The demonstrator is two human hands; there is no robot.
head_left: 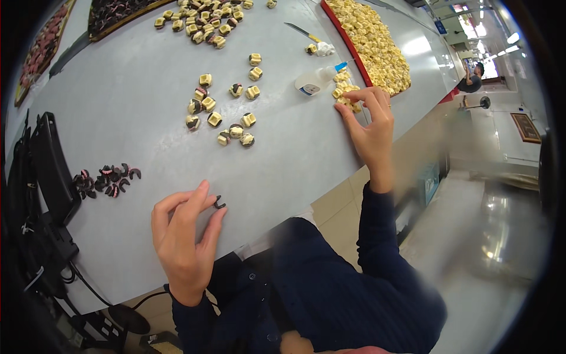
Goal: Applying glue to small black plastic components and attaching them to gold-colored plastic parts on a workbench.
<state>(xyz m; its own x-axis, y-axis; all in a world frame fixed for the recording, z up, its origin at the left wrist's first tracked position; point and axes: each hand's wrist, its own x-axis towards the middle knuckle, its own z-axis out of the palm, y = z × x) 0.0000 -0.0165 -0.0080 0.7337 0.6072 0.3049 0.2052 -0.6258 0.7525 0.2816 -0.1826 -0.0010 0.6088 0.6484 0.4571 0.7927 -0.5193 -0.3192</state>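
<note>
Between thumb and fingers, my left hand (186, 236) pinches a small black curved piece (219, 203) just above the grey table. Left of it lies a loose pile of similar black curved pieces (112, 180), some with pink inner edges. My right hand (371, 121) reaches to a small heap of pale yellow pieces (344, 88), thumb and fingertips drawn together at its near end. Whether a piece sits between those fingertips is hard to make out. Yellow-and-black assembled pieces (236, 131) are scattered across the middle of the table.
A red-rimmed tray (348, 44) of yellow pieces stands at the right. Beside the small heap is a clear squeeze bottle (315, 81) with a blue tip. A knife (302, 31) lies beyond. Black equipment (53, 165) lines the left edge; more assembled pieces (206, 20) are piled far off.
</note>
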